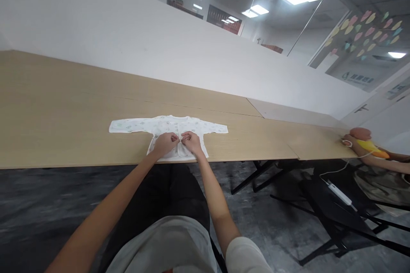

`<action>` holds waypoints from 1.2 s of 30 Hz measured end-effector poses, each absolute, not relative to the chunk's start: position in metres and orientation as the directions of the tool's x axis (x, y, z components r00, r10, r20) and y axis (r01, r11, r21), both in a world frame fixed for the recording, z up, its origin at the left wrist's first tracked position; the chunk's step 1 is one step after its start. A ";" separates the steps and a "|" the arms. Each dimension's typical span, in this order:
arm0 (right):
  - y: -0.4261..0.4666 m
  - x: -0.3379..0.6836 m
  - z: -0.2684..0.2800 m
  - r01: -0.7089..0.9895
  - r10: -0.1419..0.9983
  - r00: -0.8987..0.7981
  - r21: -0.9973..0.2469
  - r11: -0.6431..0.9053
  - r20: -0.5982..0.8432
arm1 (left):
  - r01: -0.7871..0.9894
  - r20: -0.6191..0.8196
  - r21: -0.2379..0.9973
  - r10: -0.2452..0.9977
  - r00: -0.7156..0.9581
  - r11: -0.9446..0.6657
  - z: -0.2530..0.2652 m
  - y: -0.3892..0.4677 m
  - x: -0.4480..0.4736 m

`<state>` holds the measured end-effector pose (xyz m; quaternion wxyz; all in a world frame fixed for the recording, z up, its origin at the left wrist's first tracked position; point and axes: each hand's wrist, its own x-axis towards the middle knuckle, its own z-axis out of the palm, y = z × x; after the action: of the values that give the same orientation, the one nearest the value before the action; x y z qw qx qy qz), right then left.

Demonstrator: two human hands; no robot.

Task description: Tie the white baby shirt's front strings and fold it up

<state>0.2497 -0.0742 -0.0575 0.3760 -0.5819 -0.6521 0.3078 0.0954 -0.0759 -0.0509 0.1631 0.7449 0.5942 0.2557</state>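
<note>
A small white baby shirt (163, 125) with a faint print lies spread on the wooden table, its two sleeves stretched out to the sides. Near the middle of its front opening, my left hand (165, 143) is closed in a pinch on the shirt's front. Just to the right, my right hand (192, 141) also pinches the cloth at the opening, its fingertips close to those of the left. Whatever fastener may be between the fingers is too small to make out. The shirt's lower hem reaches the table's front edge.
The long wooden table (64, 106) runs along a white partition (134, 38) topped with glass. At the far right, another person's arm (381, 163) rests by a doll in yellow (368, 145). Below are a black folding chair (329, 204) and a white power strip (340, 194) with its cord.
</note>
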 end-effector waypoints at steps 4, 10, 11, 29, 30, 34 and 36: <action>-0.075 0.250 -0.054 0.518 0.995 -0.014 -0.850 0.092 0.099 | 0.818 0.217 0.520 0.964 0.153 -0.247 -0.052 -0.074 0.092; -0.080 0.252 -0.051 0.519 0.995 -0.063 -0.849 0.100 0.079 | 0.727 0.283 0.615 0.946 0.156 -0.304 -0.055 -0.071 0.084; -0.081 0.253 -0.051 0.520 0.993 -0.083 -0.846 0.118 0.087 | 0.719 0.287 0.617 0.942 0.172 -0.319 -0.056 -0.070 0.083; -0.152 0.255 -0.067 0.848 0.910 -0.315 -0.350 0.398 0.271 | 0.922 0.261 0.264 0.941 0.213 -0.282 -0.055 -0.083 0.099; -0.150 0.256 -0.064 0.845 0.907 -0.326 -0.348 0.406 0.265 | 0.926 0.270 0.243 0.937 0.220 -0.287 -0.054 -0.083 0.099; -0.112 0.264 -0.033 0.841 0.917 -0.389 -0.371 0.394 0.093 | 0.928 0.231 0.206 0.937 0.260 -0.309 -0.046 -0.068 0.089; -0.079 0.270 -0.011 0.866 0.944 -0.323 -0.381 0.324 0.069 | 0.945 0.208 0.195 0.953 0.220 -0.261 -0.040 -0.051 0.076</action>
<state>0.2695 -0.0787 -0.0114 0.1408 -0.5646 -0.8014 0.1388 0.0756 -0.0512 -0.0399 0.0133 0.7809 0.6078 0.1434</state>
